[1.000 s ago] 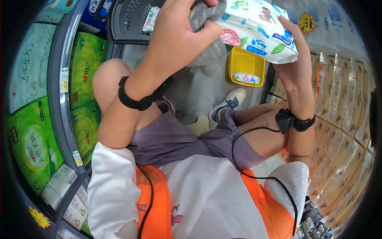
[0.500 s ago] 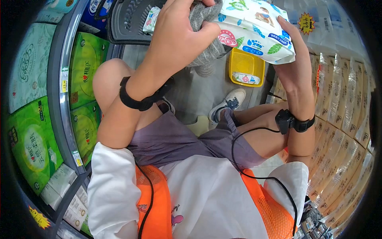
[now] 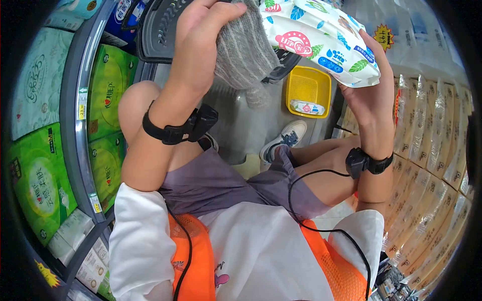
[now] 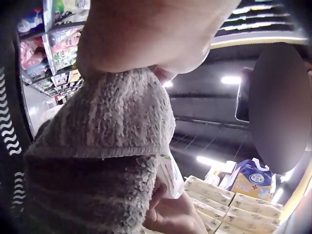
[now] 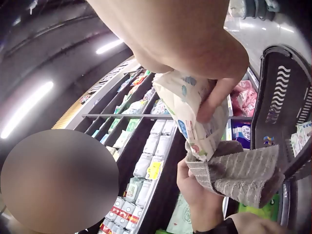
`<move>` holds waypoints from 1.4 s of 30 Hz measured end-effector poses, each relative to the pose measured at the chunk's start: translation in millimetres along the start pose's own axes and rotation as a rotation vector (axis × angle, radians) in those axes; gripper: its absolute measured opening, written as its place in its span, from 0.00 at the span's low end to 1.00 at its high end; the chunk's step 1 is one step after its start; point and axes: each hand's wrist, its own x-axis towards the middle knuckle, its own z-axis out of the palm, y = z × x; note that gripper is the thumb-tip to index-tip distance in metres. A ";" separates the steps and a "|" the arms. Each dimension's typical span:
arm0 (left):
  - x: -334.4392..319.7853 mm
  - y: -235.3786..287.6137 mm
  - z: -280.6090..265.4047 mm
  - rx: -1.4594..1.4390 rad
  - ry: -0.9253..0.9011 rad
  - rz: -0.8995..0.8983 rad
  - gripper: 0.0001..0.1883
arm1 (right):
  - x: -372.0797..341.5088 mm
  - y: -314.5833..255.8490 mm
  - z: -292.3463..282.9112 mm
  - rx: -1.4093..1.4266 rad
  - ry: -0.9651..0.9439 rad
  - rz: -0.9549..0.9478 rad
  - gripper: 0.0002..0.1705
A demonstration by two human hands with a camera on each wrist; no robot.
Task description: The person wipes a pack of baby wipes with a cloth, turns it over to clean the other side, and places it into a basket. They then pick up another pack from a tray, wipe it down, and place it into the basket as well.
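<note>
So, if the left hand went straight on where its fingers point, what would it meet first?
Past the grey striped cloth it holds, the left hand would probably meet the white leaf-printed soft pack in the right hand; exact depth is unclear.

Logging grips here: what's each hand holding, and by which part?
The left hand grips the grey cloth near its upper end; the right hand holds the white pack by the end away from the cloth.

Both arms (image 3: 145, 160) out front, two-handed grip.
Left hand (image 3: 201, 30) gripping, fingers curled, left forearm (image 3: 183, 93) slanting inward; right hand (image 3: 374, 98) gripping, right forearm (image 3: 374, 188) pointing forward. Hands apart.
</note>
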 end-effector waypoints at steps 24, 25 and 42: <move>-16.1 -10.9 -6.8 0.943 -0.585 0.527 0.34 | -1.5 36.2 20.9 -0.557 -0.136 -0.280 0.27; -17.1 -12.9 -7.7 0.929 -0.591 0.512 0.33 | 0.0 37.4 20.1 -0.532 -0.139 -0.260 0.27; -20.1 -15.9 -22.4 0.846 -0.527 0.252 0.27 | -5.1 22.2 29.8 -0.516 -0.279 -0.067 0.25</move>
